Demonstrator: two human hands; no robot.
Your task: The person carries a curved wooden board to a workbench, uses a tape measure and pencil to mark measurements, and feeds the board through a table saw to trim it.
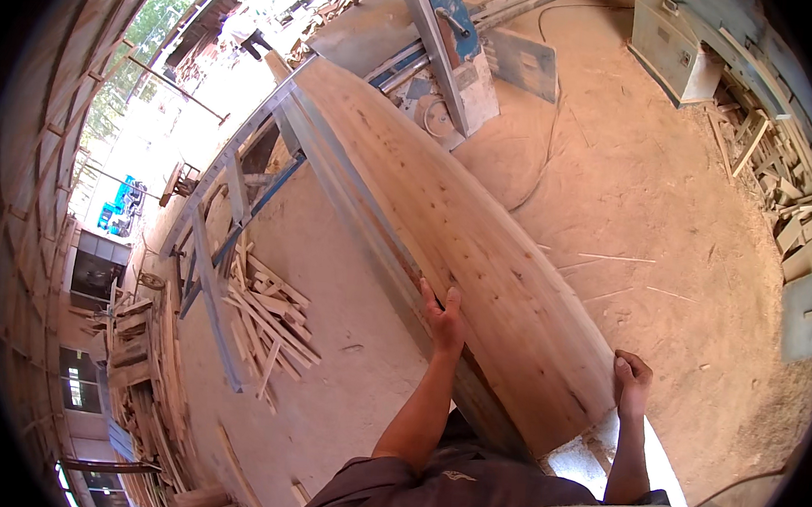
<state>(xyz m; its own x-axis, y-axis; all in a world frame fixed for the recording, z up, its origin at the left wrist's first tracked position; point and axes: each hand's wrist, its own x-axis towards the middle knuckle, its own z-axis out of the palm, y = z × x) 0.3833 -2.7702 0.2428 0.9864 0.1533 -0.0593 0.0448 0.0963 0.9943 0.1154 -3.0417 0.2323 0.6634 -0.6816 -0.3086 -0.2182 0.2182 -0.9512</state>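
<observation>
A long, wide wooden plank [444, 219] stretches from just in front of my body to the far upper left, its pale face up and dotted with small knots. My left hand [446, 324] grips its left edge, thumb and index finger showing on top. At the near right corner my right hand [634, 376] has its fingers curled against the right edge. A long metal rail [358, 210] runs along the plank's left side. Beyond the plank stands a blue and grey machine [450, 26] with an upright column and a small crank handle.
Left of the rail, a metal frame [210, 280] stands over a pile of loose wood strips [270, 315]. Stacked boards [138, 368] line the left wall. Offcuts [795, 187] are heaped at the right beside a grey cabinet [678, 47]. A cable [550, 142] crosses the dusty floor.
</observation>
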